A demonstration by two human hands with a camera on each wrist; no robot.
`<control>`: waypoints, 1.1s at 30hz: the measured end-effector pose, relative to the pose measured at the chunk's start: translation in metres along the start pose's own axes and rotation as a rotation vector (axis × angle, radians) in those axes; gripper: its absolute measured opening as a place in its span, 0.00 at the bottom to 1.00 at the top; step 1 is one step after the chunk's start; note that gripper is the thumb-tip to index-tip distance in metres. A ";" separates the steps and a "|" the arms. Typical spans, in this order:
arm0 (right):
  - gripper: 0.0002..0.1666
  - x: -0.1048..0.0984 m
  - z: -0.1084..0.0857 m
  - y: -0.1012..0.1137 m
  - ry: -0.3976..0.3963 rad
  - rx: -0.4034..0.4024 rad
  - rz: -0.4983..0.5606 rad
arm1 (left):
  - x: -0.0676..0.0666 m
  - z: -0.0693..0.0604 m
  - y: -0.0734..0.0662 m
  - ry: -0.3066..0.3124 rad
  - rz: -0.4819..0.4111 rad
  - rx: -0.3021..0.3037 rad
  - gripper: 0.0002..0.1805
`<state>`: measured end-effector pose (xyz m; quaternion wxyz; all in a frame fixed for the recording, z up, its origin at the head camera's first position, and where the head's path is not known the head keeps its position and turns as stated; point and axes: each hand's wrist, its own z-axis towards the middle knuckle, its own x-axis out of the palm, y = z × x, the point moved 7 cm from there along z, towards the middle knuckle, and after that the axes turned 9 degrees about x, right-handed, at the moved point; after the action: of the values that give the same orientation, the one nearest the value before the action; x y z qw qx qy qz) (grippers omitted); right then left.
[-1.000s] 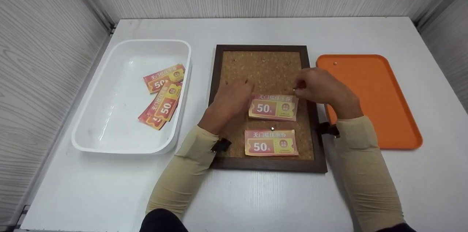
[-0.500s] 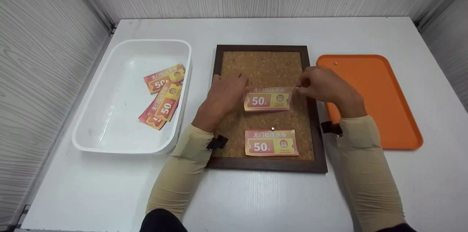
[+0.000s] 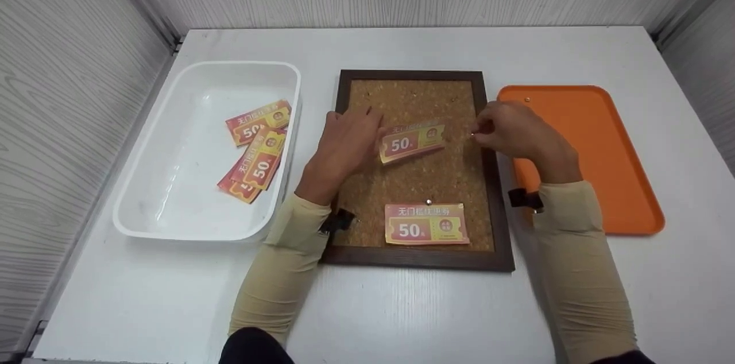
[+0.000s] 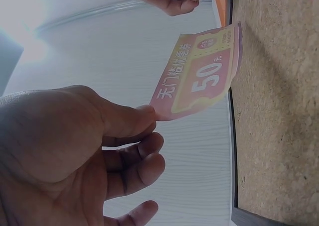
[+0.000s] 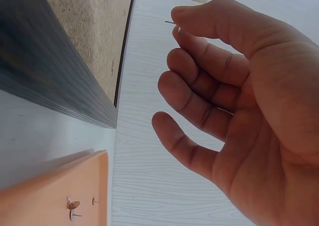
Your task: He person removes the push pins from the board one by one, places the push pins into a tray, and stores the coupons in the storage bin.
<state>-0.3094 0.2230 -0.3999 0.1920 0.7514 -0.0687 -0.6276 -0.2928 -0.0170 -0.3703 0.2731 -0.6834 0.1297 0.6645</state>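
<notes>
Cork board (image 3: 425, 183), near part: one coupon (image 3: 426, 225), tack (image 3: 428, 202) at its top edge, presumably securing it. Farther up, left hand (image 3: 344, 148) pinches second coupon (image 3: 411, 143) by one end over the board, likely so its face shows; right hand (image 3: 514, 131) pinches another tack (image 5: 179, 31), point free

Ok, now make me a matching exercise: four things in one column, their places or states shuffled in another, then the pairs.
1. left hand
2. right hand
3. white tub
4. orange tray

A. right of the cork board, bearing loose tacks
B. pinching a coupon
C. left of the board, several coupons inside
D. pinching a thumbtack

Pairs: 1-B, 2-D, 3-C, 4-A
</notes>
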 end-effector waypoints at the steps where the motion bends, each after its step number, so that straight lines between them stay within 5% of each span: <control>1: 0.09 -0.001 0.000 0.000 -0.003 -0.007 -0.001 | -0.001 -0.001 0.000 -0.013 0.009 0.002 0.18; 33: 0.06 -0.021 -0.009 -0.023 -0.073 -0.012 0.057 | -0.046 -0.024 0.030 -0.212 -0.005 -0.044 0.16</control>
<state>-0.3075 0.2527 -0.3881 0.2115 0.7245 -0.0935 -0.6493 -0.2922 -0.0632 -0.3319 0.2719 -0.6155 0.0836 0.7350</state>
